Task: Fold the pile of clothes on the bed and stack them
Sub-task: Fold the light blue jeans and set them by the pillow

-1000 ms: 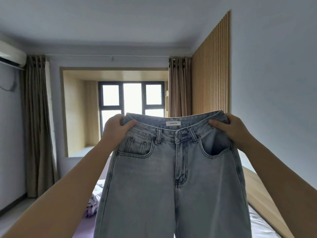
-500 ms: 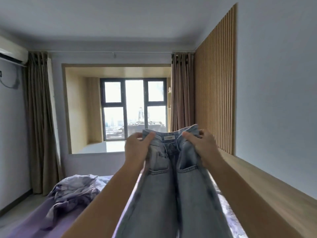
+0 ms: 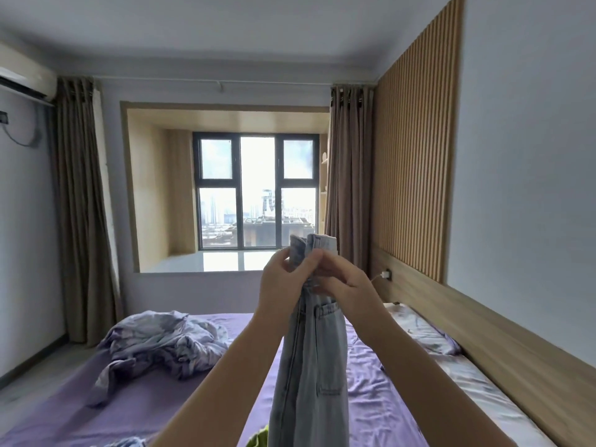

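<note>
A pair of light blue jeans hangs in front of me above the bed, folded in half lengthwise with a back pocket facing right. My left hand and my right hand meet at the waistband and both grip it, fingers closed on the denim. The legs drop past the bottom edge of the view. A crumpled heap of pale lilac clothes lies on the purple bed sheet to the left. A bit of green garment and a scrap of bluish cloth show at the bottom edge.
A patterned pillow lies along the wooden headboard ledge on the right, with a charger plugged in above it. A bay window with brown curtains is straight ahead. An air conditioner hangs at the upper left.
My hands have come together, closing the spread-out waistband so the jeans are folded in half lengthwise. The jeans have dropped lower, and the bed and clothes heap have come into view.
</note>
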A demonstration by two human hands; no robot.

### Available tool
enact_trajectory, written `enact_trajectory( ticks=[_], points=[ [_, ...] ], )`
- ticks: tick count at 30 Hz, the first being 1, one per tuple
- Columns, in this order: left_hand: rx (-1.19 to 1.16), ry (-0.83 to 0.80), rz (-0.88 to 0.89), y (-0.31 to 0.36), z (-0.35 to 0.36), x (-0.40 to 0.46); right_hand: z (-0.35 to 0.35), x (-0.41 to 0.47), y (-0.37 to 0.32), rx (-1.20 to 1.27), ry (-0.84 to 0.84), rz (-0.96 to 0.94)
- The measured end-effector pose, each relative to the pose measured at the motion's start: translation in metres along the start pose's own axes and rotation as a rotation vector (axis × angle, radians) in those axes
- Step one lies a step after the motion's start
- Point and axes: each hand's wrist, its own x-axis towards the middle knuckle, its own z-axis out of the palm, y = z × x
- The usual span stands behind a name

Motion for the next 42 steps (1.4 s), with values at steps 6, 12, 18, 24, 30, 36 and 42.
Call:
enact_trajectory(
  ticks=[6, 12, 18, 24, 30, 36, 42],
  points=[
    [-0.012, 0.008, -0.001, -0.002, -0.010, 0.007, -0.010, -0.003, 0.010, 0.101, -0.088, 0.035],
    [-0.078, -0.071, -0.032, -0.004, -0.020, 0.010, -0.045, 0.000, 0.042, -0.156, 0.248, 0.151],
    [-0.158, -0.165, 0.009, 0.010, -0.036, 0.017, -0.054, -0.010, 0.063, 0.131, 0.054, 0.244],
    [-0.121, -0.152, 0.017, 0.009, -0.048, 0.026, -0.044, 0.001, 0.048, -0.044, 0.269, 0.138],
    [0.075, -0.143, -0.093, -0.016, -0.057, 0.015, -0.038, -0.001, 0.052, -0.140, 0.302, 0.157],
    [0.004, 0.038, 0.067, -0.029, -0.039, 0.017, -0.058, -0.009, 0.047, -0.078, 0.135, 0.194],
    [0.026, 0.099, 0.182, -0.007, -0.024, 0.035, -0.091, -0.066, 0.093, -0.240, -0.158, 0.488]
  ],
)
